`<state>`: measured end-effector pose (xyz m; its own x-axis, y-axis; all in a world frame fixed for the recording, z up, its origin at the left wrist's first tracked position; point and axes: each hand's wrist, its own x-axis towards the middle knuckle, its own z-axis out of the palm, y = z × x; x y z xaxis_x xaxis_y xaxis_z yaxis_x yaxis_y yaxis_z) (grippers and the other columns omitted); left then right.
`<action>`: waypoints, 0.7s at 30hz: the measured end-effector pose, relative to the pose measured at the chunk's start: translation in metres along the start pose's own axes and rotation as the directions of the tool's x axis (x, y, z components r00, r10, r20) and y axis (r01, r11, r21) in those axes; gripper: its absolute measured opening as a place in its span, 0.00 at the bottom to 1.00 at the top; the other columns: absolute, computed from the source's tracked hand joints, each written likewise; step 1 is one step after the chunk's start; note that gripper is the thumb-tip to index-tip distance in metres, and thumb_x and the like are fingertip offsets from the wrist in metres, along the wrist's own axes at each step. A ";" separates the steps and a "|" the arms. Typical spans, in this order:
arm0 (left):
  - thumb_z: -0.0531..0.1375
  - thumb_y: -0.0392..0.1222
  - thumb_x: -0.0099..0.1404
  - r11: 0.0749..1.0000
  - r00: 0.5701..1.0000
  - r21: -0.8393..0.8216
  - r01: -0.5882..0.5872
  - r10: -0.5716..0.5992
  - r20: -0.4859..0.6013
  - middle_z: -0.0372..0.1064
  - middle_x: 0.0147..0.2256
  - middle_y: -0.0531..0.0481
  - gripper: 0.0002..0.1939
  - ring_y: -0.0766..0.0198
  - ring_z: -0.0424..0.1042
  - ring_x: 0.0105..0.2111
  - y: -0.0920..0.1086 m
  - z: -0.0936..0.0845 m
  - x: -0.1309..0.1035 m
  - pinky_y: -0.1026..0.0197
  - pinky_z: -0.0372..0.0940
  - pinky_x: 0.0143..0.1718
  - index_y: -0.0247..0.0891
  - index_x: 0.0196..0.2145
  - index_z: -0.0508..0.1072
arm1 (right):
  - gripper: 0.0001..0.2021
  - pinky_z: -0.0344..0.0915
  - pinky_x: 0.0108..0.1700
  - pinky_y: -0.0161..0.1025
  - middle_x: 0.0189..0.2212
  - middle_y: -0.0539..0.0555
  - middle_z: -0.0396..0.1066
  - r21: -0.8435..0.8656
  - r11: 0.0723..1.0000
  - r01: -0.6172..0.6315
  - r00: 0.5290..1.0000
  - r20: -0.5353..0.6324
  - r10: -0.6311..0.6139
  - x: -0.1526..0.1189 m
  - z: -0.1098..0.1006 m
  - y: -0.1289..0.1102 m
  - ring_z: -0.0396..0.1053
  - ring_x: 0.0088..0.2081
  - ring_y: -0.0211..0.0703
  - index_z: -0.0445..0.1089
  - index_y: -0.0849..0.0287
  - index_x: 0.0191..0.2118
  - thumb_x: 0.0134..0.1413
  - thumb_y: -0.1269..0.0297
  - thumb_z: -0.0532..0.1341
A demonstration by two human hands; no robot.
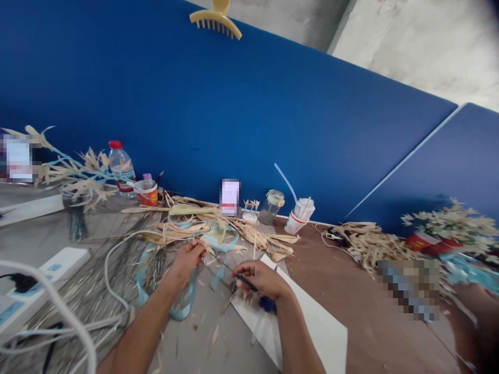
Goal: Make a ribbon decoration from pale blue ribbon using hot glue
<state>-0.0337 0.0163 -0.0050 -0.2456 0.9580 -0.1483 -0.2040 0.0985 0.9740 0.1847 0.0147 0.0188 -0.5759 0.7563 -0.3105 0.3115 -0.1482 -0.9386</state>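
Note:
My left hand (192,254) is closed in a pinch over the middle of the table, beside a pale blue ribbon (186,306); a thin stem or wire seems to run from its fingertips toward the other hand. Fingers of my right hand (255,278) are wrapped round a dark-handled tool (246,282), which points up and left toward that stem. Under my right wrist lie a white board (319,327) and a small dark blue item (267,304). Dried husk strips (195,228) are spread just beyond both hands.
Left are a white power strip (58,275), looped white cables (107,265) and many thin wires. Along the blue partition (234,114) stand a bottle (121,171), red cup (148,195), phone (230,197), jar (272,208) and white cup (297,221). Another person's hand (475,296) is at right.

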 end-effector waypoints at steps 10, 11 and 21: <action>0.65 0.48 0.45 0.989 0.995 -0.146 -0.037 0.023 -0.096 0.63 0.18 0.58 0.14 0.74 0.54 0.15 0.008 -0.001 -0.003 0.67 0.52 0.19 0.38 0.21 0.66 | 0.15 0.61 0.30 0.34 0.22 0.48 0.72 -0.191 0.979 0.066 0.991 -0.101 -0.087 -0.001 -0.005 0.000 0.65 0.24 0.36 0.76 0.58 0.42 0.45 0.67 0.60; 0.65 0.49 0.45 0.984 0.995 -0.174 -0.037 0.021 -0.094 0.64 0.19 0.58 0.14 0.74 0.54 0.15 0.009 -0.001 -0.003 0.67 0.52 0.19 0.38 0.22 0.66 | 0.16 0.63 0.33 0.35 0.26 0.50 0.74 -0.241 0.968 0.073 0.981 -0.158 -0.114 0.001 -0.005 0.001 0.68 0.26 0.39 0.75 0.57 0.43 0.46 0.66 0.60; 0.67 0.50 0.42 0.976 1.000 -0.218 0.013 -0.019 -0.025 0.65 0.19 0.58 0.17 0.77 0.48 0.12 0.008 0.009 -0.010 0.66 0.50 0.18 0.36 0.23 0.67 | 0.25 0.55 0.50 0.49 0.47 0.59 0.71 -0.755 0.556 -0.348 0.797 -0.551 -0.248 0.016 0.015 0.002 0.63 0.50 0.57 0.64 0.50 0.58 0.52 0.61 0.60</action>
<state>-0.0245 0.0100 0.0063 -0.2651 0.9490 -0.1706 -0.4084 0.0498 0.9114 0.1645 0.0167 0.0095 -0.1199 0.9904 0.0686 0.9442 0.1351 -0.3003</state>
